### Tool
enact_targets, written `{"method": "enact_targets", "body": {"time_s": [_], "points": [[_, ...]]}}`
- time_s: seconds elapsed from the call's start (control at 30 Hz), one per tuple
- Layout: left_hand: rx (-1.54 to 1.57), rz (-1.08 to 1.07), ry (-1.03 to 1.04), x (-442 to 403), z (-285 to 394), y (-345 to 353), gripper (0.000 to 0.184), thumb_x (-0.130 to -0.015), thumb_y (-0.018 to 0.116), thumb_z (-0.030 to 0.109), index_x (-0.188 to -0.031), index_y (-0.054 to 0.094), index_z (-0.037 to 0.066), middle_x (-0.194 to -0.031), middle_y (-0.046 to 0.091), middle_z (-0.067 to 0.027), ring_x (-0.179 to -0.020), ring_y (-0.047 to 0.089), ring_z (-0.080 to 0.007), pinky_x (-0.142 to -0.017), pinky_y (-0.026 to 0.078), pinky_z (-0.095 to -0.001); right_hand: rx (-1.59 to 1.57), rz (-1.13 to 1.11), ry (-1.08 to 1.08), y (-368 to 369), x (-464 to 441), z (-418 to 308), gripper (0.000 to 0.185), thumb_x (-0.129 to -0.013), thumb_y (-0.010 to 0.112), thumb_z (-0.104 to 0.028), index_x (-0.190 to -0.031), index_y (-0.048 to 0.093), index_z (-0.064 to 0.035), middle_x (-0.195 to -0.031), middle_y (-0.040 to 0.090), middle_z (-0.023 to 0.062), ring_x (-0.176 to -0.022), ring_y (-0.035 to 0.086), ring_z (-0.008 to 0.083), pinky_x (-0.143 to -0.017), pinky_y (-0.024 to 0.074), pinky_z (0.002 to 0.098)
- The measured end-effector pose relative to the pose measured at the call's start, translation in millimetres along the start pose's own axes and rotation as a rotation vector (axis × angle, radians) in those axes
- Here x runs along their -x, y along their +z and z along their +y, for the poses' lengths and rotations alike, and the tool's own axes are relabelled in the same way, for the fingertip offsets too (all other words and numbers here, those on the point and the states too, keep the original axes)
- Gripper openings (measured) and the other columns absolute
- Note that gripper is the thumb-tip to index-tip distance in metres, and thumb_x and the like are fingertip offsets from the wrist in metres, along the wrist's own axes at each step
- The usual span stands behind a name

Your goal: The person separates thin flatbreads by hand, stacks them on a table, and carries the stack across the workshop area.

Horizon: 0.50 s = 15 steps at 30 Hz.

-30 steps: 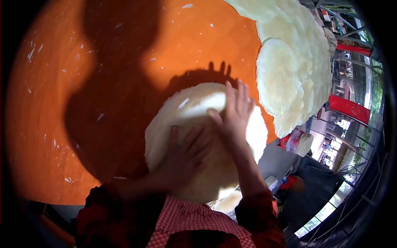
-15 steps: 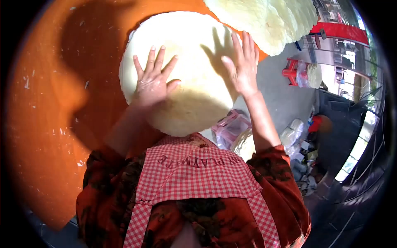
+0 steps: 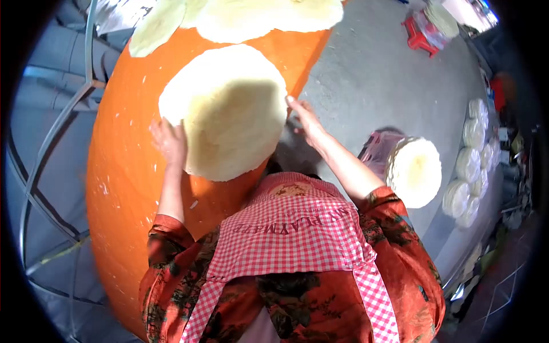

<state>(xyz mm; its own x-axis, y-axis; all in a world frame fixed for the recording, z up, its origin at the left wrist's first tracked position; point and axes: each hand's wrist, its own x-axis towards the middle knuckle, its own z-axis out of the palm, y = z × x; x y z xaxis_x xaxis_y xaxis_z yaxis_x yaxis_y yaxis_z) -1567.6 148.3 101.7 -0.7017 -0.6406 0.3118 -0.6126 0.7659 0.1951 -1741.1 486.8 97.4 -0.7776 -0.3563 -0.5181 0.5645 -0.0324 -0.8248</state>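
Note:
A round, pale flatbread (image 3: 234, 114), possibly a stack of them, lies flat on the orange table in front of me. My left hand (image 3: 170, 143) is at its left edge, slightly blurred, fingers apart and pointing away from me. On the opposite side, my right hand (image 3: 307, 121) has its thumb tip at the right edge. The fingers of that hand are loosely bent and apart from the thumb, over the table's side. Neither hand visibly lifts the bread. Shadow covers much of its right half.
More flatbreads (image 3: 246, 20) lie along the far end of the orange table (image 3: 126, 188). To my right stands a stack of round breads (image 3: 416, 171) on a plastic-covered stool. Bagged stacks (image 3: 470, 160) sit on the floor beyond, and a red stool (image 3: 419, 35) stands farther off. Metal tubing (image 3: 43, 148) is at left.
Both hands have left the bread's top, where they lay spread, and moved to its left and right edges. The camera view has shifted, showing more floor at right and tubing at left.

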Motion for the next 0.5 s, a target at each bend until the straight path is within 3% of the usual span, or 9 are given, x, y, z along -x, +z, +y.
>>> {"method": "enact_targets", "body": {"time_s": [0.03, 0.1, 0.13, 0.23, 0.33, 0.43, 0.5], "points": [[0.152, -0.017, -0.183, -7.4, -9.1, 2.5, 0.059, -0.087, 0.06, 0.033, -0.132, 0.041, -0.001, -0.142, 0.034, -0.0267, -0.133, 0.033, -0.0387, -0.107, 0.03, -0.051, 0.027, -0.054, 0.245, -7.9, -6.2, 16.2, 0.058, -0.083, 0.069, -0.033, -0.127, 0.048, -0.0007, -0.124, 0.055, 0.0114, -0.113, 0.052, 0.0212, -0.094, 0.0415, 0.0328], [0.787, -0.303, -0.628, -28.2, -15.1, 1.8, 0.063, -0.088, 0.06, 0.032, -0.13, 0.039, -0.01, -0.135, 0.043, -0.0271, -0.122, 0.047, -0.0368, -0.099, 0.042, -0.0413, 0.046, -0.163, 0.153, 11.4, 15.0, -2.1, 0.059, -0.081, 0.07, -0.034, -0.125, 0.05, 0.0005, -0.12, 0.057, 0.0116, -0.108, 0.054, 0.0219, -0.088, 0.0431, 0.0324], [0.972, -0.475, -0.741, -31.3, -19.1, -1.8, 0.062, -0.089, 0.06, 0.032, -0.128, 0.042, -0.012, -0.129, 0.051, -0.0235, -0.112, 0.056, -0.0328, -0.092, 0.048, -0.0396, 0.056, -0.217, 0.118, 22.7, 26.6, -3.7, 0.06, -0.081, 0.071, -0.035, -0.124, 0.05, 0.0011, -0.118, 0.058, 0.0118, -0.105, 0.055, 0.0223, -0.084, 0.0439, 0.0322], [1.115, -0.708, -0.768, -41.3, -47.0, 7.6, 0.058, -0.088, 0.062, 0.032, -0.126, 0.047, -0.009, -0.125, 0.055, -0.0209, -0.108, 0.058, -0.0315, -0.091, 0.048, -0.0393, -0.226, -0.239, 0.086, 30.6, 0.8, 43.2, 0.058, -0.079, 0.071, -0.036, -0.12, 0.055, 0.0017, -0.108, 0.064, 0.0106, -0.095, 0.059, 0.022, -0.078, 0.0447, 0.0307], [1.159, -0.82, -0.79, -47.6, -64.4, 16.6, 0.056, -0.087, 0.062, 0.033, -0.125, 0.051, -0.006, -0.127, 0.054, -0.0192, -0.112, 0.056, -0.0299, -0.094, 0.047, -0.0395, 0.036, -0.117, 0.213, 28.7, -5.9, 38.9, 0.061, -0.083, 0.065, -0.041, -0.128, 0.05, -0.0035, -0.114, 0.061, 0.0096, -0.101, 0.057, 0.0224, -0.083, 0.0448, 0.0347], [1.176, -0.86, -0.763, -47.4, -55.3, 5.7, 0.061, -0.086, 0.063, 0.038, -0.127, 0.05, -0.004, -0.129, 0.053, -0.0183, -0.116, 0.053, -0.0305, -0.096, 0.044, -0.0408, 0.041, -0.261, 0.318, 23.9, 1.8, 13.9, 0.06, -0.084, 0.065, -0.039, -0.13, 0.049, -0.0031, -0.116, 0.061, 0.0102, -0.103, 0.058, 0.0215, -0.083, 0.046, 0.0337], [0.998, -0.882, -0.815, -50.5, -51.1, -4.8, 0.069, -0.082, 0.065, 0.047, -0.129, 0.05, -0.002, -0.13, 0.053, -0.0184, -0.12, 0.049, -0.0317, -0.095, 0.043, -0.0422, -0.203, -0.275, 0.256, 29.9, -3.4, 27.5, 0.06, -0.082, 0.068, -0.036, -0.129, 0.049, -0.0015, -0.12, 0.06, 0.011, -0.108, 0.058, 0.022, -0.089, 0.0464, 0.0341]]}}
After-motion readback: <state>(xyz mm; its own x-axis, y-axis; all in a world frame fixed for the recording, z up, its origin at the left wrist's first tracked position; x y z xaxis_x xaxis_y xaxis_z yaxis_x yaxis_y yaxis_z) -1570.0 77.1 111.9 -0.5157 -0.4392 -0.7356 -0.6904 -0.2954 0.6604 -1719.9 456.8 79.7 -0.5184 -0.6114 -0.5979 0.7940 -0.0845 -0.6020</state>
